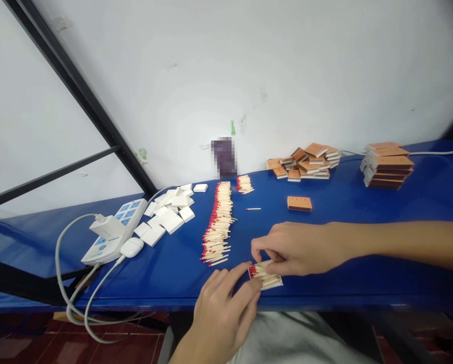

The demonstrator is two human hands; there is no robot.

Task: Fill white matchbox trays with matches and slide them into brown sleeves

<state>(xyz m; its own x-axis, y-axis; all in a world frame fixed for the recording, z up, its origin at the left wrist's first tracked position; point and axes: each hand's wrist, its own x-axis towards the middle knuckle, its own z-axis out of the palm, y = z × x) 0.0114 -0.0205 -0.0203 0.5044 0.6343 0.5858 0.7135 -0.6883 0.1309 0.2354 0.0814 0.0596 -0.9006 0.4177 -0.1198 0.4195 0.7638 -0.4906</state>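
A small white matchbox tray (280, 284) lies near the table's front edge, with red-tipped matches (263, 275) in it. My left hand (226, 308) grips the tray's left end and near side between thumb and fingers. Over the tray from the right comes my right hand (294, 248), its fingers bent and its fingertips closed on the matches; some of them are hidden beneath it. Just beyond my hands is a long row of loose matches (219, 222), heads to the left. A smaller match pile (244, 184) and a single match (253, 209) lie further back.
White trays (171, 207) are heaped at left, beside a power strip (116, 230) with a charger, a white earbud case (132, 247) and cables. Orange matchboxes (309, 161) lie heaped at the back. One matchbox (299, 203) sits apart; a matchbox stack (387, 164) stands right.
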